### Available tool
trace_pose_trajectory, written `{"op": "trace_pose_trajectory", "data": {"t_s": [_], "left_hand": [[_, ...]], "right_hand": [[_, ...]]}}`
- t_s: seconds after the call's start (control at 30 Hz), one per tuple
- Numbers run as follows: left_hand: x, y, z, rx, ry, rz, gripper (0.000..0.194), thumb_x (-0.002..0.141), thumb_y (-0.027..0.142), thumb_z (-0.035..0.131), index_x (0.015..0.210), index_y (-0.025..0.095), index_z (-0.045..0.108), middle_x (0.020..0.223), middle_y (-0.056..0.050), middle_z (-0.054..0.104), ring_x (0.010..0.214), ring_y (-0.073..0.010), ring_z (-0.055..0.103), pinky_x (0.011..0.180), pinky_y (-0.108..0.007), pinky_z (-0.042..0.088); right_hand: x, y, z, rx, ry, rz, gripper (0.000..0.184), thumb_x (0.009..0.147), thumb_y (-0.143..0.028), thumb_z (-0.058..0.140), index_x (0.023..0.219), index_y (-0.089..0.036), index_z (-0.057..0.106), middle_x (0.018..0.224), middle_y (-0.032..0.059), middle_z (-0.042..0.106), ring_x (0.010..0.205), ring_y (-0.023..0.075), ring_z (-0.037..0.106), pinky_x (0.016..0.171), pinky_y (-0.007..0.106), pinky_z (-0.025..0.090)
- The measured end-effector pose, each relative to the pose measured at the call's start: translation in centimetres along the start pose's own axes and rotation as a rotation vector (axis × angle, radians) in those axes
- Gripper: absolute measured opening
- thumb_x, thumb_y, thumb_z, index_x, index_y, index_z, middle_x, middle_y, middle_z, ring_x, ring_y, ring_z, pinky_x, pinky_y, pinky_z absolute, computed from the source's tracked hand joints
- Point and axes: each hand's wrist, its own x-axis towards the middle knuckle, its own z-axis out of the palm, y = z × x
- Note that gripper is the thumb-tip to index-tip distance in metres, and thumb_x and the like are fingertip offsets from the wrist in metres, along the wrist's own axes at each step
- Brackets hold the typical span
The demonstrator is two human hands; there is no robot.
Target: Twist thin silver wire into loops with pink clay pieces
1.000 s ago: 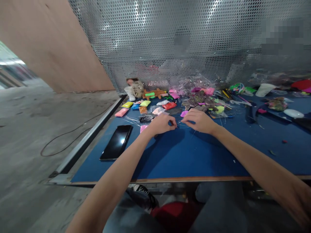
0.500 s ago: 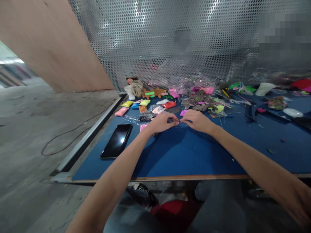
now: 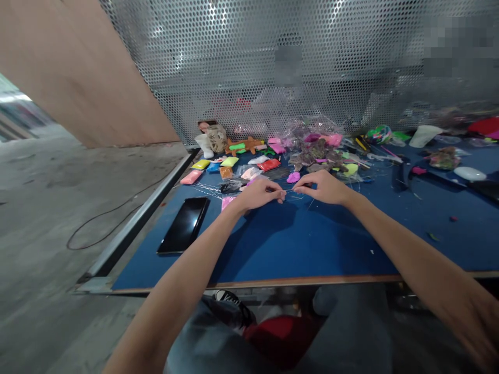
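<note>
Over the blue tabletop [image 3: 280, 249], my left hand [image 3: 260, 195] is closed in a pinch, its thumb and forefinger pressed together. Facing it across a small gap, my right hand [image 3: 324, 188] also pinches with its fingertips. Between the two runs a thin wire [image 3: 298, 197], pale and shiny, with fine loose ends curving below the right fingers; whether it is metal or plastic I cannot tell. Just beyond the gap lies a bright pink lump [image 3: 293, 177]. A bundle of similar wires [image 3: 206, 190] and a pink packet [image 3: 226, 201] lie left of my left hand.
A black phone [image 3: 183, 225] lies at the left. Coloured packets, including a red one [image 3: 268, 164], and a brown figure [image 3: 245, 146] sit farther back. A grey-brown heap [image 3: 317, 153], a white cup [image 3: 424, 136] and a perforated metal panel [image 3: 241, 62] line the back.
My hands came closer together half a second ago and now stand a little farther apart, the right one shifted slightly right. The whole view has tilted a little.
</note>
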Motion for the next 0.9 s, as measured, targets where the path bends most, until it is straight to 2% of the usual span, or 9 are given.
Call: {"op": "trace_pose_trajectory", "data": {"t_s": [0.17, 0.4, 0.57, 0.7, 0.9], "left_hand": [[0.1, -0.2, 0.0, 0.002, 0.018, -0.014, 0.032, 0.093, 0.041, 0.058, 0.081, 0.020, 0.078, 0.081, -0.001, 0.077, 0.072, -0.0124, 0.066, 0.068, -0.022, 0.047], [0.1, -0.2, -0.1, 0.106, 0.029, -0.023, 0.032, 0.093, 0.041, 0.056, 0.081, 0.022, 0.079, 0.080, 0.000, 0.077, 0.065, -0.0112, 0.063, 0.061, -0.021, 0.043], [0.2, -0.4, 0.2, 0.133, 0.032, -0.034, 0.034, 0.092, 0.043, 0.056, 0.080, 0.022, 0.079, 0.079, 0.000, 0.077, 0.067, -0.0124, 0.065, 0.062, -0.021, 0.046], [0.2, -0.5, 0.4, 0.116, 0.043, -0.031, 0.030, 0.092, 0.041, 0.057, 0.083, 0.023, 0.079, 0.081, 0.001, 0.078, 0.076, -0.0135, 0.069, 0.069, -0.021, 0.049], [0.3, -0.3, 0.4, 0.185, 0.055, -0.018, 0.030, 0.093, 0.039, 0.055, 0.083, 0.023, 0.079, 0.081, 0.002, 0.078, 0.074, -0.0127, 0.069, 0.065, -0.020, 0.047]], "right_hand": [[0.3, 0.2, 0.7, 0.264, -0.024, 0.213, 0.026, 0.089, -0.044, 0.065, 0.086, -0.020, 0.077, 0.079, 0.0056, 0.076, 0.069, 0.0173, 0.069, 0.065, 0.031, 0.053], [0.5, 0.3, 1.2, 0.379, -0.037, 0.353, 0.030, 0.085, -0.048, 0.069, 0.077, -0.020, 0.075, 0.077, 0.0068, 0.076, 0.069, 0.0176, 0.069, 0.058, 0.028, 0.052], [0.4, 1.1, 1.1, 0.255, -0.060, 0.386, 0.035, 0.083, -0.054, 0.070, 0.078, -0.020, 0.078, 0.076, 0.0056, 0.075, 0.067, 0.0178, 0.067, 0.058, 0.029, 0.049], [0.4, 1.7, 0.8, 0.112, -0.063, 0.349, 0.037, 0.082, -0.057, 0.070, 0.078, -0.021, 0.078, 0.072, 0.0030, 0.073, 0.060, 0.0151, 0.059, 0.054, 0.029, 0.042], [0.5, 1.8, 0.9, 0.064, -0.076, 0.335, 0.034, 0.084, -0.054, 0.069, 0.077, -0.022, 0.079, 0.073, 0.0043, 0.074, 0.061, 0.0166, 0.060, 0.057, 0.030, 0.043]]}}
